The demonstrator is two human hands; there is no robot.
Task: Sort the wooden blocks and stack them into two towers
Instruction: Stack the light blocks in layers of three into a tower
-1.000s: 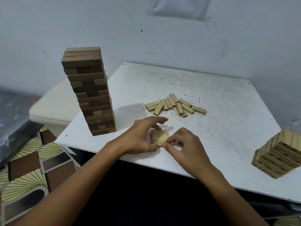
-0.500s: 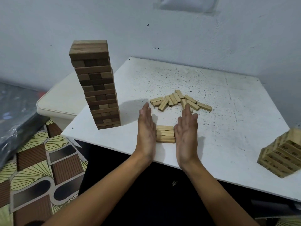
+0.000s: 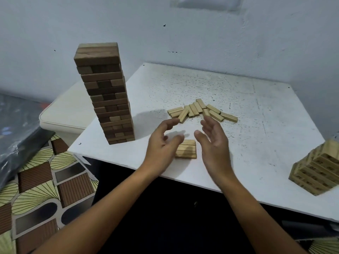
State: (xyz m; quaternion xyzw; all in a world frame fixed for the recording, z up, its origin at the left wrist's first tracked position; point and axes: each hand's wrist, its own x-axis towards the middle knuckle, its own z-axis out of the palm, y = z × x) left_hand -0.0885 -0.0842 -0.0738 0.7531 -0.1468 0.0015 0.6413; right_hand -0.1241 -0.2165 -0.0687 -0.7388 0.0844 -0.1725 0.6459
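Head view: dark tower (image 3: 108,99) built; light layer (image 3: 186,149) laid, loose blocks (image 3: 201,111) left; left hand (image 3: 162,143), right hand (image 3: 213,143) spread, empty.

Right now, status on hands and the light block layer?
Left hand and right hand open, holding nothing. Light block layer flat on white table between them. Loose light blocks beyond; dark tower upright at left. Nothing blocking.
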